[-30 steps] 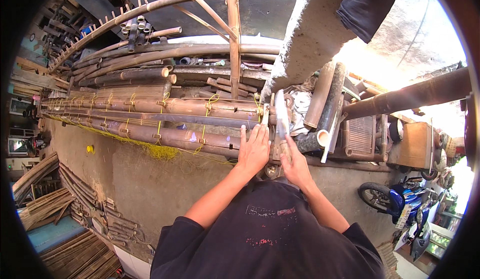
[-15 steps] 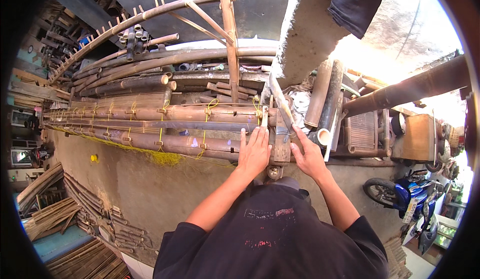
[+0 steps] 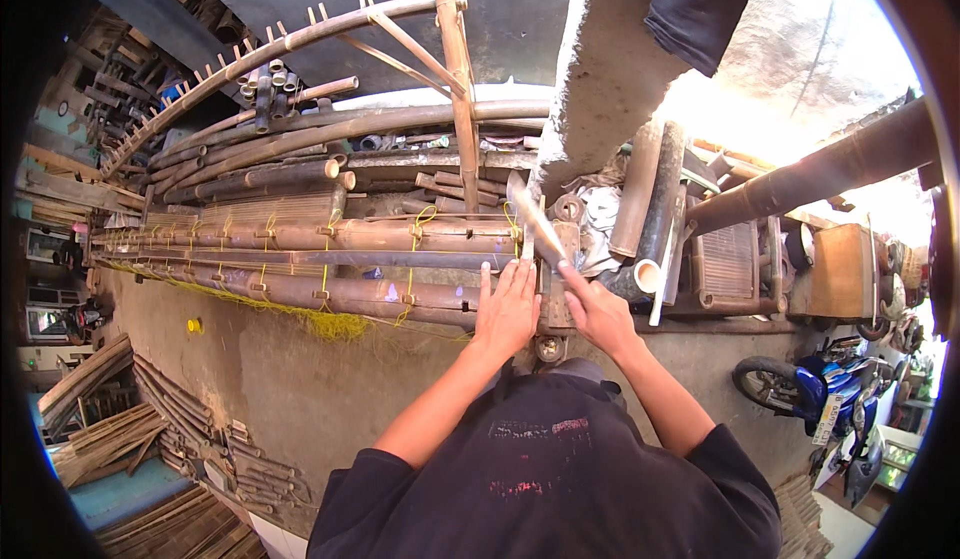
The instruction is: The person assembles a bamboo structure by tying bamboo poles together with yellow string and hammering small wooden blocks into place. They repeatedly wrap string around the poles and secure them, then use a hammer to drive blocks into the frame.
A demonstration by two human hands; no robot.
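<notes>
My right hand is closed round the handle of a machete. Its broad blade points away from me and leans left, over the right end of a long bamboo frame. My left hand lies flat on the ends of the bamboo poles, fingers stretched forward and side by side. A pale upright strip stands at its fingertips, close to the blade. Just right of that hand is a worn wooden block. Yellow cord ties the poles at intervals, and a dark slat runs between them.
A wooden post holds a curved, pegged bamboo rail behind the frame. Thick bamboo tubes lean at the right, near a concrete pillar. A blue motorbike stands at far right. Loose yellow cord hangs along the frame's near side.
The machete has swung so its tip lies farther left and nearer me, and its blade faces up more. My right hand has shifted slightly left; the left hand stays on the poles.
</notes>
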